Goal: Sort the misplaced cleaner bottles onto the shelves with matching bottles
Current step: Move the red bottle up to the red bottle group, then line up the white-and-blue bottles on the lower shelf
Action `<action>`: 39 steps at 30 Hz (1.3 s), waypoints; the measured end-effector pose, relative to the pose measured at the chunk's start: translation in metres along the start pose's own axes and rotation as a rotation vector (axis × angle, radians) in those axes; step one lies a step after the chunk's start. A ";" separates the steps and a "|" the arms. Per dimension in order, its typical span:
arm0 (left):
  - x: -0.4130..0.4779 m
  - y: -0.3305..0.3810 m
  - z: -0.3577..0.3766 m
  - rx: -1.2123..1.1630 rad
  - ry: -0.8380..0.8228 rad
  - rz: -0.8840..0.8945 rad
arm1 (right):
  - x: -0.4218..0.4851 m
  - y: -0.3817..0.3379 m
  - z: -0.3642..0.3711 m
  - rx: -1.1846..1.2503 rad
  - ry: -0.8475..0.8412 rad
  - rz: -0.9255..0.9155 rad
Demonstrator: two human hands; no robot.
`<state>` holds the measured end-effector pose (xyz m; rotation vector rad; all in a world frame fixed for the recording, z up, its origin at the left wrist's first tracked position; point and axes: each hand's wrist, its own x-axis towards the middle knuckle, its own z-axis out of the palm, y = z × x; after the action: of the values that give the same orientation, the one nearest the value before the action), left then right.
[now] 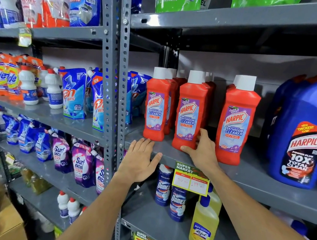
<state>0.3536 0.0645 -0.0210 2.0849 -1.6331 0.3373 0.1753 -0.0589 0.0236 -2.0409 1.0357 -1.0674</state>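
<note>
Three rows of red Harpic bathroom cleaner bottles with white caps stand on the grey middle shelf. My right hand grips the base of the middle front red bottle, thumb in front and fingers round its right side. The left red bottle and the right red bottle stand free. My left hand is flat and open, fingertips at the shelf edge just below the left red bottle. Big blue Harpic bottles stand at the right end of the same shelf.
One shelf down stand dark blue Domex bottles and yellow Lizol bottles, behind a hanging price tag. A perforated grey upright divides the racks. Detergent pouches and white bottles fill the left rack. Cardboard boxes sit at the lower left.
</note>
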 end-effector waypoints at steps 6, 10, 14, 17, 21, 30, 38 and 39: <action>-0.001 -0.001 0.000 -0.006 0.004 0.001 | 0.000 0.001 0.001 -0.003 0.008 -0.005; 0.002 -0.001 -0.002 -0.005 -0.013 0.002 | -0.001 -0.003 -0.002 0.013 0.070 -0.023; -0.003 -0.003 0.001 0.005 0.039 -0.002 | -0.010 -0.008 -0.007 0.064 0.108 -0.094; -0.025 -0.006 0.014 0.009 0.196 0.004 | -0.023 -0.015 -0.010 0.149 0.155 -0.177; -0.066 -0.013 0.048 -0.002 0.217 -0.025 | -0.056 -0.018 -0.002 0.236 0.196 -0.278; -0.148 -0.042 0.152 -0.016 -0.172 -0.083 | -0.143 0.034 0.062 0.088 0.015 -0.336; -0.150 -0.079 0.229 0.035 -0.431 -0.079 | -0.149 0.141 0.132 0.082 -0.030 0.068; -0.151 -0.084 0.238 0.022 -0.451 -0.082 | -0.149 0.151 0.138 0.056 -0.014 0.113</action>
<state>0.3725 0.0877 -0.3135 2.3578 -1.7799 -0.1581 0.1840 0.0110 -0.2195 -1.9189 1.0884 -1.0118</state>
